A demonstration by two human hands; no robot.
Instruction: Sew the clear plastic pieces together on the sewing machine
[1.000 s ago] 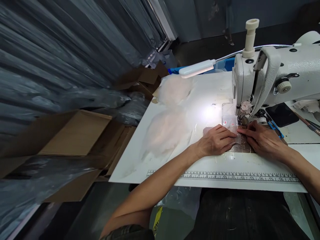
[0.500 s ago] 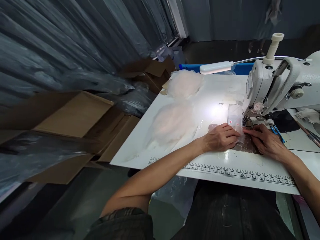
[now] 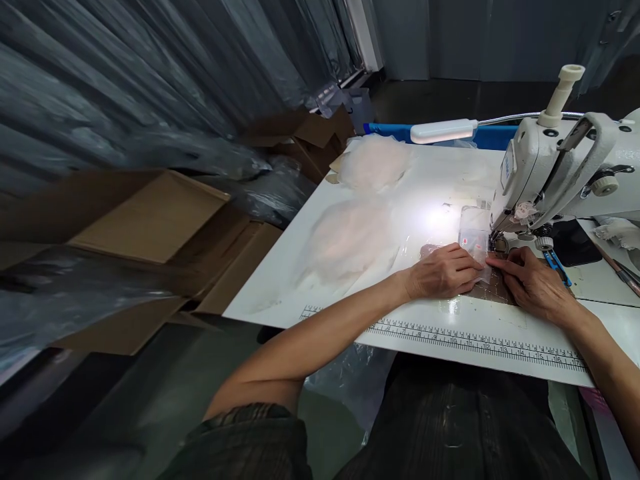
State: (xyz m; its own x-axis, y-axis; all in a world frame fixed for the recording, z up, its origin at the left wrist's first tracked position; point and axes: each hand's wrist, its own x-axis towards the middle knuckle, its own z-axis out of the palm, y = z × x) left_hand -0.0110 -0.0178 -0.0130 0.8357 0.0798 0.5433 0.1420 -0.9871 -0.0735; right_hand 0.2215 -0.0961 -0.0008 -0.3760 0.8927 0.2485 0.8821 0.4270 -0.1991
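Note:
A small piece of sheer whitish fabric (image 3: 475, 241) with little red marks lies at the needle of a white sewing machine (image 3: 530, 163). My left hand (image 3: 446, 271) is closed over the fabric's near left part, fingers bent and held together. From the right, my right hand (image 3: 539, 285) has its index finger stretched to the fabric's right edge, close to my left fingertips, and seems to pinch it there. The presser foot (image 3: 495, 241) is just beyond both hands. Under them is a brownish, shiny plate (image 3: 495, 290). My fingers partly hide the fabric's near end.
Two piles of sheer pale pink fabric (image 3: 350, 237) lie on the white table (image 3: 270, 280). A ruler strip (image 3: 450, 339) runs along its front edge. Right of the needle are blue thread snips (image 3: 557, 267) and a dark pad (image 3: 575, 241). Open cardboard boxes (image 3: 150, 217) stand at the left.
The view has shifted slightly, so the table and machine appear a little farther right. Both hands stay at the fabric with almost the same grip. A person's legs at the back are no longer seen.

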